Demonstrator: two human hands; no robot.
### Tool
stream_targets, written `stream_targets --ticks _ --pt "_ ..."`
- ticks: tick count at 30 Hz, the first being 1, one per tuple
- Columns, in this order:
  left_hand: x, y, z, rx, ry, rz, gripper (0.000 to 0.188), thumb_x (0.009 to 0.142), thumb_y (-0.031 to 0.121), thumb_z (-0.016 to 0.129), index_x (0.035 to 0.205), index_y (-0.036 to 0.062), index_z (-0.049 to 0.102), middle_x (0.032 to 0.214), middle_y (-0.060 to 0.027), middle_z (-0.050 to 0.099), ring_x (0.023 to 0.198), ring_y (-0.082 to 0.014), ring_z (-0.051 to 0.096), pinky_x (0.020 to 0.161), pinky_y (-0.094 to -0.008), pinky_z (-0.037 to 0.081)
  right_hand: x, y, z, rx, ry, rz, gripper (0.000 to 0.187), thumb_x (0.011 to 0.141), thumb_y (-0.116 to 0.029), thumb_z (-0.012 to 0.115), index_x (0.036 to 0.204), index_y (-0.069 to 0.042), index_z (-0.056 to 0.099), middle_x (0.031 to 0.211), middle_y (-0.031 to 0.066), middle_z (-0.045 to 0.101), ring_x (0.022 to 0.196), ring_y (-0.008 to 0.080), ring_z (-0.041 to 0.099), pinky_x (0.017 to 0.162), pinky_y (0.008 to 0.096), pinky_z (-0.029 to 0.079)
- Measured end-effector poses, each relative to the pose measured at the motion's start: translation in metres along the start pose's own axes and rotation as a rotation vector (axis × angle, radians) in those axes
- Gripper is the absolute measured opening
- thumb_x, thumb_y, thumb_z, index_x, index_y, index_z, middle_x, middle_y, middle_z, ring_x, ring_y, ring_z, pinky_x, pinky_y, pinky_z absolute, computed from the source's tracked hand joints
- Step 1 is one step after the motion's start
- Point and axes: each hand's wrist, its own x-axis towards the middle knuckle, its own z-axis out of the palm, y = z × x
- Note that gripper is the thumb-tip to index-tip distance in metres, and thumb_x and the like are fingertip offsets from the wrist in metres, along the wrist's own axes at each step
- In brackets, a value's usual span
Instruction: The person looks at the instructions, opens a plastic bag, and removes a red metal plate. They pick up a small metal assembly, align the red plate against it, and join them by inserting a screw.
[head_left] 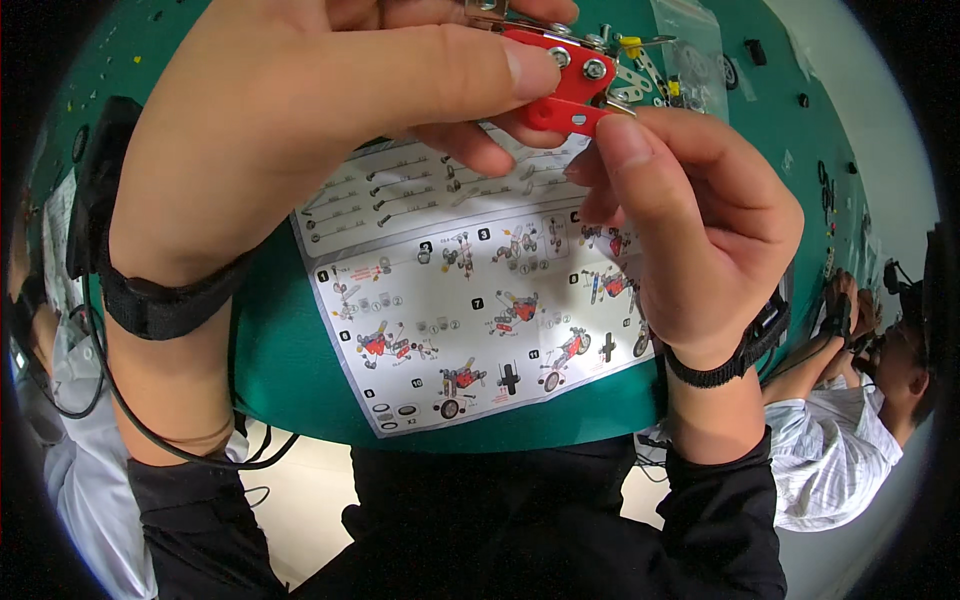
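My left hand (330, 85) comes over the top of the table with its thumb pressed on a red toy model assembly (575, 72). This assembly has red plates with holes, silver screws and a metal strip along its upper edge. At the assembly's lower right corner, my right hand (710, 215) pinches thumb and forefinger together on a small silver metal part (619, 101) whose end is covered by the fingertips. The red strip's end touches or nearly touches the right thumb. Beneath both hands lies a printed assembly sheet (465, 320) with pictures of a motorcycle model.
Loose metal strips (640, 82), screws and yellow pieces lie beyond the hands, beside a clear plastic bag (695, 30). Small black parts (755, 52) are scattered on the green table (275, 345). Another person (835, 430) sits at the right. A black cable (150, 425) hangs by my left forearm.
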Motion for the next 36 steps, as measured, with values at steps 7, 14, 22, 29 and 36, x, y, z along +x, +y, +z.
stream_targets --ticks 7,14,22,29,36 --pt "0.000 0.000 0.006 -0.024 0.033 0.038 0.031 0.094 0.002 0.065 0.118 -0.0086 0.049 0.103 -0.0236 0.068 0.085 -0.0191 0.071 0.073 -0.0275 0.063 -0.003 -0.002 -0.001 -0.062 0.009 0.024 0.013 0.095 -0.005 0.063 0.101 0.006 0.068 0.084 0.0112 0.071 0.068 0.0115 0.063 0.064 0.0225 0.050" --pt "0.001 0.001 -0.003 -0.035 0.003 0.021 0.033 0.093 0.005 0.067 0.117 -0.0075 0.048 0.102 -0.0262 0.068 0.079 -0.0192 0.072 0.069 -0.0260 0.062 -0.002 0.000 -0.001 -0.049 0.005 0.001 0.013 0.096 -0.006 0.063 0.101 0.005 0.068 0.084 0.0108 0.071 0.067 0.0115 0.063 0.063 0.0229 0.050" --pt "-0.003 0.006 0.009 -0.018 0.065 0.014 0.036 0.092 0.003 0.068 0.118 -0.0094 0.047 0.104 -0.0273 0.068 0.082 -0.0200 0.072 0.072 -0.0273 0.062 -0.002 0.000 -0.001 -0.063 0.034 -0.026 0.013 0.095 -0.007 0.063 0.099 0.004 0.068 0.082 0.0103 0.070 0.065 0.0117 0.062 0.061 0.0231 0.049" --pt "-0.004 0.008 0.010 -0.044 0.072 -0.042 0.040 0.087 -0.005 0.070 0.118 -0.0095 0.046 0.103 -0.0273 0.068 0.086 -0.0204 0.072 0.076 -0.0269 0.061 -0.002 0.000 0.001 -0.069 0.031 -0.025 0.013 0.095 -0.007 0.063 0.098 0.004 0.068 0.081 0.0103 0.070 0.065 0.0117 0.062 0.061 0.0235 0.049" --pt "-0.008 0.014 0.013 -0.018 0.123 -0.049 0.040 0.085 -0.004 0.072 0.116 -0.0091 0.047 0.101 -0.0265 0.069 0.083 -0.0200 0.073 0.074 -0.0259 0.061 -0.002 -0.004 0.001 -0.090 0.030 -0.032 0.014 0.096 -0.007 0.061 0.098 0.005 0.068 0.082 0.0116 0.070 0.065 0.0124 0.062 0.061 0.0239 0.050"
